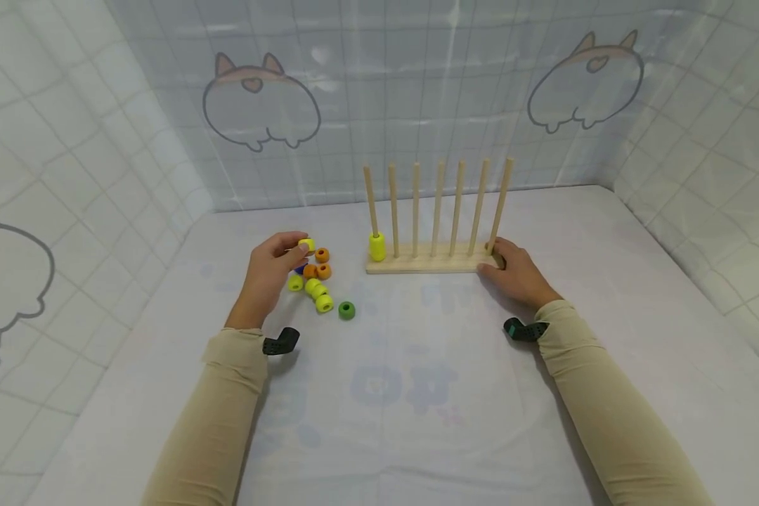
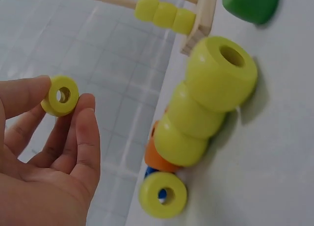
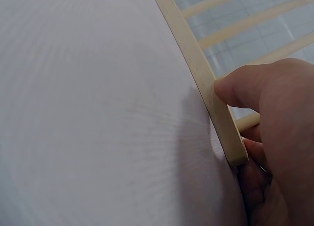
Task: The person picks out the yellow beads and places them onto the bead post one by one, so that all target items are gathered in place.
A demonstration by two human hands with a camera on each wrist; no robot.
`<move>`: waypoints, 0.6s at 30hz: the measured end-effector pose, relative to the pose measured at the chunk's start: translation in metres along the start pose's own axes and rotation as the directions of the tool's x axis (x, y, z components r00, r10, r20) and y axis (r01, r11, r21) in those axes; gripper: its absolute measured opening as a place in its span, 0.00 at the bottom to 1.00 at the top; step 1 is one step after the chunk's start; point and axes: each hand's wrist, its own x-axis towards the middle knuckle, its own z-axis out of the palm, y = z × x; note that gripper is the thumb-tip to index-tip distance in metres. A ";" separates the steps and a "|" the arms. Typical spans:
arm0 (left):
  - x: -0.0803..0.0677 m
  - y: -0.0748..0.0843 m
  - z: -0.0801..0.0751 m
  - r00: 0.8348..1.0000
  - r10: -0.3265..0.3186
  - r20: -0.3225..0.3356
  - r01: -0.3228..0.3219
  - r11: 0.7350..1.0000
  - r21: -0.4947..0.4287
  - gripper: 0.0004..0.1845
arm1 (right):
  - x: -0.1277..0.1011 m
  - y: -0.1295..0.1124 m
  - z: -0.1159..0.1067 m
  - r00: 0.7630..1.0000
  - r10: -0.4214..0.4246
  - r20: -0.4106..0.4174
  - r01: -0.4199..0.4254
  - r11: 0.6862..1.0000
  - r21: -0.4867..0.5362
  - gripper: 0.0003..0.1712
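"How many beads can you count?"

"On the table (image 1: 379, 436) I see four loose yellow beads (image 1: 313, 286), three orange beads (image 1: 310, 272), one green bead (image 1: 346, 315) and one blue bead (image 1: 300, 269), partly hidden. Three stacked yellow beads (image 1: 377, 247) sit on the rack (image 1: 433, 266), on its left end stick."

"How many sticks (image 1: 438, 207)?"

"Seven, in one row. The rack is near the table's back edge, around the middle."

"And the loose beads?"

"Left of the rack, toward the table's back left corner. The green one is nearest the front edge."

"What are the fingers doing?"

"The left hand (image 1: 262, 277) pinches one held yellow bead (image 1: 309, 244) between thumb and fingertips, with its hole showing. The right hand (image 1: 520, 276) grips the rack's right end, thumb on the base's front, fingers behind."
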 end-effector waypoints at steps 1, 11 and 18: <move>0.001 0.002 0.001 1.000 0.010 0.004 -0.010 1.000 -0.007 0.22 | 0.000 -0.001 0.000 1.000 0.004 0.002 -0.004 1.000 -0.002 0.28; 0.006 0.010 0.006 0.995 0.086 0.050 -0.086 0.996 -0.007 0.21 | 0.000 0.000 0.001 1.000 -0.021 -0.020 0.020 1.000 -0.004 0.21; 0.012 0.018 0.010 0.993 0.103 0.059 -0.103 0.995 -0.007 0.19 | 0.001 0.002 0.000 0.999 -0.031 -0.016 0.031 0.999 -0.015 0.20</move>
